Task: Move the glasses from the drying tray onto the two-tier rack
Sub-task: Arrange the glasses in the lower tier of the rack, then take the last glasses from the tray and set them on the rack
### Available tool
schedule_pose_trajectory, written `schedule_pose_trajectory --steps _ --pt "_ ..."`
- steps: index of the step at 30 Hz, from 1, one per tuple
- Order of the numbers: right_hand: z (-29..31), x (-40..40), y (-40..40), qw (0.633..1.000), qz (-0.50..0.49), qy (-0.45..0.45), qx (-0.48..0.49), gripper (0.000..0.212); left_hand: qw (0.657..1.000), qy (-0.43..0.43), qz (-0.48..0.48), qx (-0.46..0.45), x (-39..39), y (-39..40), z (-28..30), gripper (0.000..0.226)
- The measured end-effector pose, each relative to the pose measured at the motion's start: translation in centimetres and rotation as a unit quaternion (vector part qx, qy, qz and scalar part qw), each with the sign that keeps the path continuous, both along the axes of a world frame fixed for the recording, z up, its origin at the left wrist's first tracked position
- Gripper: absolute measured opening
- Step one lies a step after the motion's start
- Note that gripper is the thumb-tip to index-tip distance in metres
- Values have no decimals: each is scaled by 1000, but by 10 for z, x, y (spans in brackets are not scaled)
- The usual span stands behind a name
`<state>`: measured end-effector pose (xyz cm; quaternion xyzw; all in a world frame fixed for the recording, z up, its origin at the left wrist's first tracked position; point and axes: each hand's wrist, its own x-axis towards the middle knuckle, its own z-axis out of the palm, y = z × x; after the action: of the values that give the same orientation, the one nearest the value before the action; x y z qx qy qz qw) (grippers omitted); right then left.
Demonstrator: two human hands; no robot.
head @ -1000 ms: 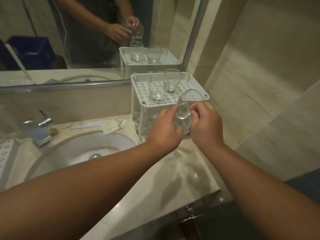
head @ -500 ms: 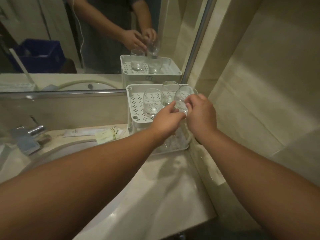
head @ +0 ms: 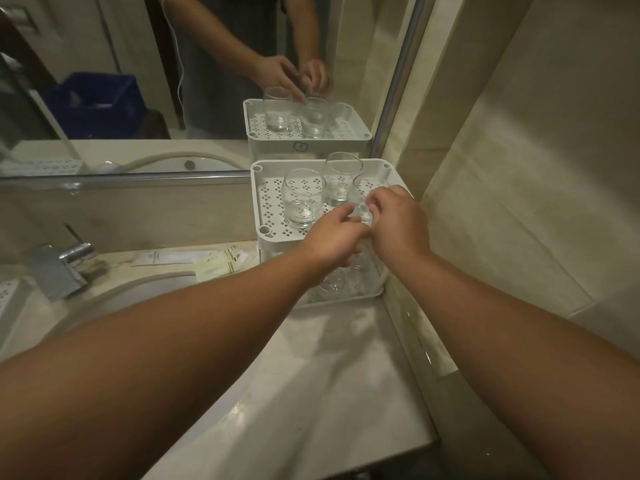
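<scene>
Both hands grip 1 stemless glass (head: pixel 360 202) upright between them: left hand (head: pixel 332 240) low at its base, right hand (head: pixel 398 220) wrapping its side, over the rack's top tier (head: pixel 273 199), right of 2 parked glasses (head: pixel 303 199).

White two-tier rack (head: pixel 268 188) standing at the worktop's far right corner, its perforated top tier carrying three clear stemless glasses, all upright: one (head: pixel 303 199) at front left, one (head: pixel 341 176) at the back, one (head: pixel 362 202) at front right, partly hidden. More glasses (head: pixel 341 282) sitting blurred on the lower tier.
</scene>
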<state>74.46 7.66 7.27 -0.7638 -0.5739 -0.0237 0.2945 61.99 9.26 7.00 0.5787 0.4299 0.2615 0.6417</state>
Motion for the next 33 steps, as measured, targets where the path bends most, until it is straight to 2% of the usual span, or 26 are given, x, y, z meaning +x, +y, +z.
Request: schedule_pose_trajectory --steps 6,8,10,12,14,17,20,24,28,31,33 --pt "-9 0 1 999 5 -3 45 23 999 6 3 46 -8 3 -13 76" --pt "-11 -3 -6 996 0 12 84 28 996 12 18 81 -15 2 -21 70" --pt "-15 -11 -16 990 -5 11 143 25 988 40 28 144 -23 -1 -29 64" --pt "-26 -22 -28 984 14 10 177 19 960 103 42 258 -33 -7 -38 62" --pt "-41 -34 -37 984 42 17 174 17 928 129 41 348 -45 -14 -50 61" --pt "-68 -51 -48 986 70 37 147 14 895 139 6 423 -66 -24 -72 62" --pt "-94 -64 -54 993 77 51 72 12 863 162 -19 478 -83 -31 -87 65" --pt "-122 -73 -45 993 94 47 -59 19 841 216 -102 485 -99 -35 -109 66" --pt "-139 -81 -22 981 97 -11 -170 30 865 306 -68 392 -102 -28 -122 65" --pt "-153 -81 -8 971 111 -43 -207 38 867 356 -54 343 -102 -22 -131 61" --pt "-162 -81 -1 970 105 -39 -215 34 865 384 -61 319 -104 -24 -139 58"
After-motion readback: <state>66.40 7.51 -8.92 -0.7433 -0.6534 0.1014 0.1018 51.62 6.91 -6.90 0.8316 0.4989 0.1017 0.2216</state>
